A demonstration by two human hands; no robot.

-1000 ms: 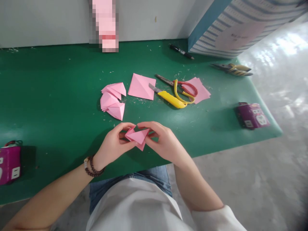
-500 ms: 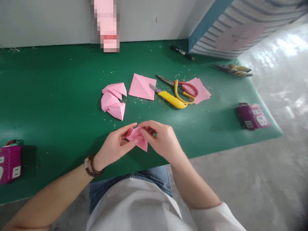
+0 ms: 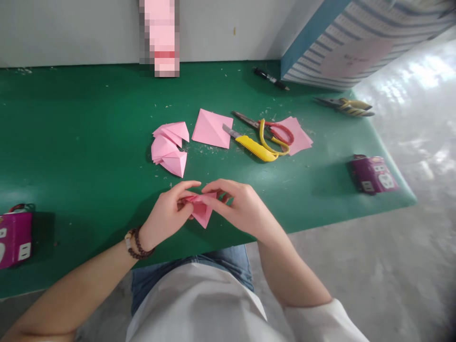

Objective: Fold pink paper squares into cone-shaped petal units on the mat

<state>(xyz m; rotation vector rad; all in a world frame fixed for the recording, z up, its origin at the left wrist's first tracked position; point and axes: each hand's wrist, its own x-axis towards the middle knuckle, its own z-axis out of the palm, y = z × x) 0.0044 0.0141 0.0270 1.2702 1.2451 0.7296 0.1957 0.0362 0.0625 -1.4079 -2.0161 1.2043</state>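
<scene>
- Origami piece (image 3: 204,214) appears mid-fold, held between your hands above the bench (image 3: 89,137), by its near edge.
- Your left hand (image 3: 168,205) pinches its left side; your right hand (image 3: 238,203) clamps thumb and fingers on its right.
- Next move likely calls for matching flaps and pressing the crease.
- It looks pink, sharp-cornered, one point aimed at you.

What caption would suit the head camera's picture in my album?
Left hand and right hand hold folded paper over a green table, scissors and knife beyond.

Green table (image 3: 89,109), pale wall (image 3: 71,33) behind; grey floor (image 3: 374,266), glare (image 3: 423,71) upper right.
</scene>
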